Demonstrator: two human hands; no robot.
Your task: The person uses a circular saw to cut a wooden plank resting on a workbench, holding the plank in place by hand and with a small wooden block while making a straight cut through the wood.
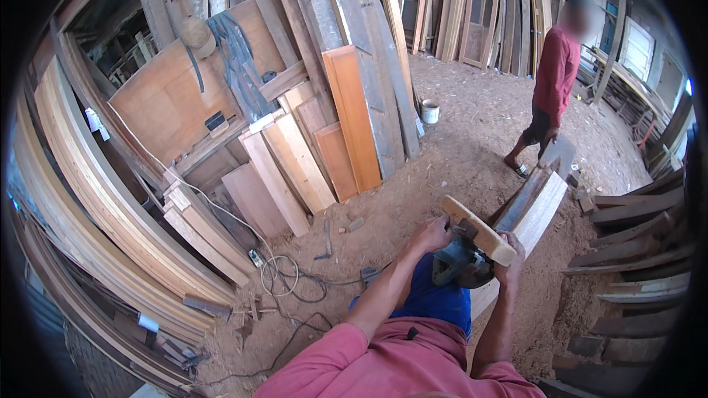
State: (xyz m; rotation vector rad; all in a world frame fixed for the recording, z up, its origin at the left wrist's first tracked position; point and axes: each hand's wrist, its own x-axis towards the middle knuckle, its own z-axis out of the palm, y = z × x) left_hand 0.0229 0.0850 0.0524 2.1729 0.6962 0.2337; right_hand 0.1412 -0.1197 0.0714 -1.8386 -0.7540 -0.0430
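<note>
Left hand (432,236) curled beside a wooden block (479,232), its hold unclear, right hand (510,259) closed on the block's lower end, power tool (447,261) below, board (541,211) beyond, another person (558,66) standing nearby.

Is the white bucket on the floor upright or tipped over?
Upright: the white bucket stands on the floor with its opening facing up. Whether it holds anything, I cannot tell.
</note>
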